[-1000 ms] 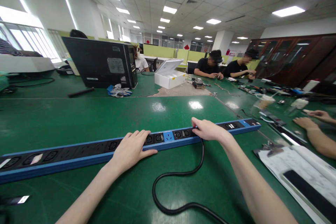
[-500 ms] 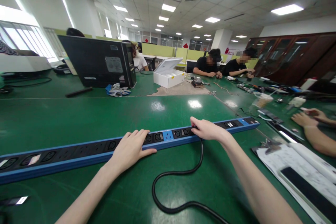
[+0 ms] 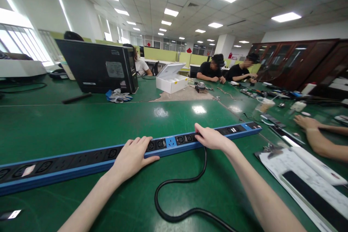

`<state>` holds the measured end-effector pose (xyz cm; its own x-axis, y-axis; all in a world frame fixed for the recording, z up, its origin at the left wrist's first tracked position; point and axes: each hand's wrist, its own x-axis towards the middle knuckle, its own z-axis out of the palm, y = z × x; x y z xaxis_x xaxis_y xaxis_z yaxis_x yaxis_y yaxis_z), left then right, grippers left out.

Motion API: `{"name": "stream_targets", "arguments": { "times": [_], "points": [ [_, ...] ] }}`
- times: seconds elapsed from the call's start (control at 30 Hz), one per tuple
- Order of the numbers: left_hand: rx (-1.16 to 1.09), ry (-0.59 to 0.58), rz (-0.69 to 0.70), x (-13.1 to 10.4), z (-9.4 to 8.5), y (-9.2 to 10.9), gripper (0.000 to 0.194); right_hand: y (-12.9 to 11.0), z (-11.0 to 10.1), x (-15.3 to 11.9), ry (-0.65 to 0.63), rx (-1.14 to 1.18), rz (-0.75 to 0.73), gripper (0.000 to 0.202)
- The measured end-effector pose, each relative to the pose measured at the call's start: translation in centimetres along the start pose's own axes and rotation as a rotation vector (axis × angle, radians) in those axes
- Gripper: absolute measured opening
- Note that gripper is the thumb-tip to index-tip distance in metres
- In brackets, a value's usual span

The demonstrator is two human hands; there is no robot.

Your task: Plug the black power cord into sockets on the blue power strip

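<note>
A long blue-and-black power strip [image 3: 171,143] with rows of sockets lies slantwise across the green table. My left hand [image 3: 132,156] is closed over its middle, fingers across the top and far edge, thumb along the near side. Right of the blue socket, my right hand [image 3: 208,137] pinches the plug end of a black power cord at the strip's top. That plug is mostly hidden by my fingers, so how deep it sits cannot be seen. The black cord [image 3: 185,180] hangs from under this hand and curves over the table toward me.
A clipboard [image 3: 268,157] with papers and a phone [image 3: 312,197] lies at the right, near another person's hand [image 3: 307,122]. Behind the strip stand a black computer case [image 3: 95,67], gloves [image 3: 119,96] and an open white box [image 3: 172,83]. Two people sit farther back.
The view has shifted slightly, so everything sits a little farther left. Both hands keep the same places on the strip. The other person's hands at the right have shifted slightly.
</note>
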<state>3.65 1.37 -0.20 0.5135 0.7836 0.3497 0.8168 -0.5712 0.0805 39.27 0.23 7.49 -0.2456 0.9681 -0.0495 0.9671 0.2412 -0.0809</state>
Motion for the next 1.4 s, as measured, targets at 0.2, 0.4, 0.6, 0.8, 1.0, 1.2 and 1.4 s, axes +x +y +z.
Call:
{"name": "stream_targets", "arguments": {
  "times": [0.2, 0.4, 0.6, 0.8, 1.0, 1.2, 1.4],
  "points": [
    [-0.034, -0.011, -0.012, -0.1, 0.0, 0.0, 0.075, -0.4, 0.2, -0.6, 0.003, -0.004, 0.021, 0.021],
    [-0.112, 0.057, 0.052, 1.7, -0.5, 4.3, 0.085, -0.4, -0.2, -0.6, 0.012, -0.011, 0.011, 0.021],
    [-0.105, 0.093, 0.025, 6.3, 2.2, 11.3, 0.071, -1.2, -0.6, -1.0, 0.010, -0.069, 0.046, 0.024],
    [-0.022, 0.145, 0.014, 7.2, 3.7, 12.6, 0.066, 1.0, -2.8, -1.5, -0.063, 0.108, 0.031, 0.037],
    [-0.033, 0.130, 0.011, 7.1, 3.4, 12.4, 0.065, 4.9, -6.2, -3.5, 0.143, 0.082, 0.188, 0.045],
    [-0.036, 0.130, 0.008, 7.2, 3.5, 12.5, 0.066, 2.4, -4.5, -2.8, -0.012, -0.063, 0.079, 0.045],
    [0.004, 0.133, 0.014, 7.1, 3.5, 12.6, 0.067, -1.8, -0.7, -1.0, 0.053, -0.216, 0.130, 0.035]
  ]
}}
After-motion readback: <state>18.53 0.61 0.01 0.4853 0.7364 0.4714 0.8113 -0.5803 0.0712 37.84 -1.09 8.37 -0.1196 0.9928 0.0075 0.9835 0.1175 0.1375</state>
